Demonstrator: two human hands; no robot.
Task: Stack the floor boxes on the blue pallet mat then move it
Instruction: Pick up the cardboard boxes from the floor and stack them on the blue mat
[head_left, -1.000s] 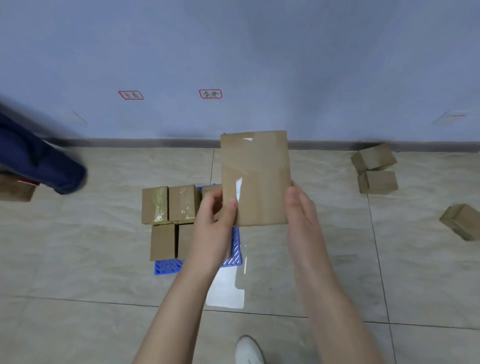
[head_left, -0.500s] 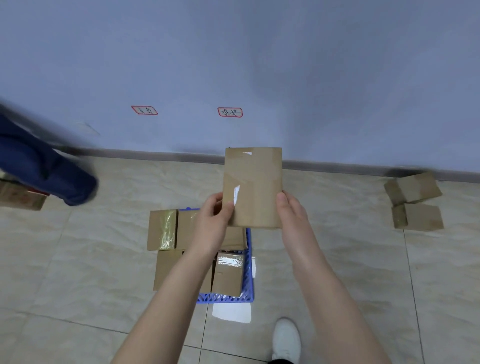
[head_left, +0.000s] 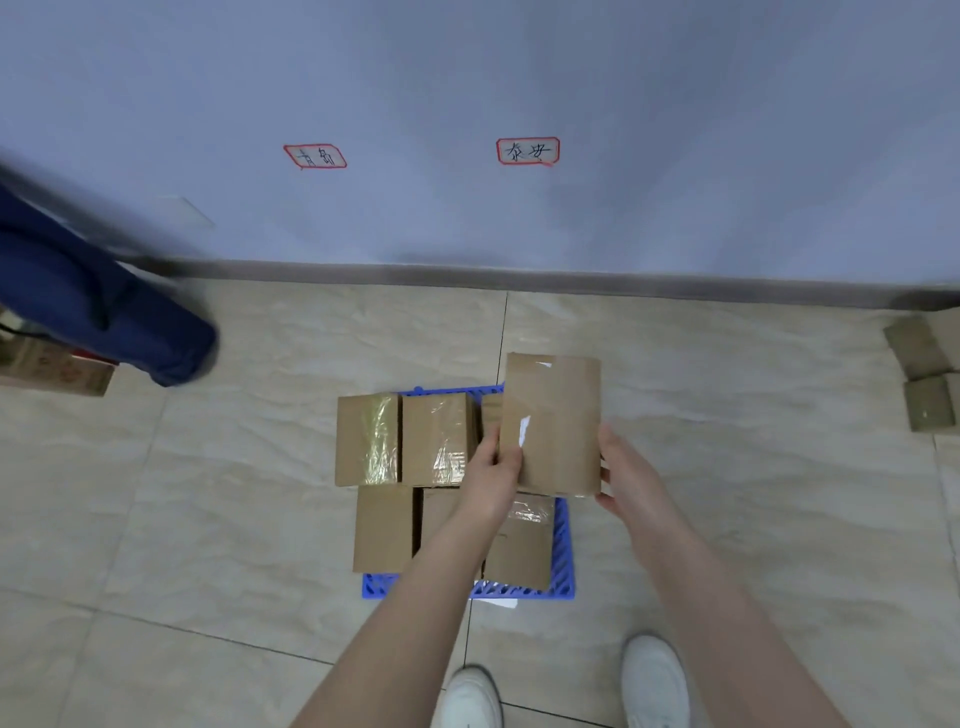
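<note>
I hold a taped cardboard box upright between both hands, over the far right corner of the blue pallet mat. My left hand grips its left edge and my right hand presses its right side. Several cardboard boxes sit on the mat in two rows: the far-row boxes and the near-row boxes. My left forearm hides part of the near row.
Two loose boxes lie on the tiled floor at the far right by the wall. Another person's blue trouser leg stands at the left, with a low carton behind it. My white shoes are just before the mat.
The held box has come down from chest height to just above the mat's far right corner. My view has tilted down and closer, so both shoes now show.
</note>
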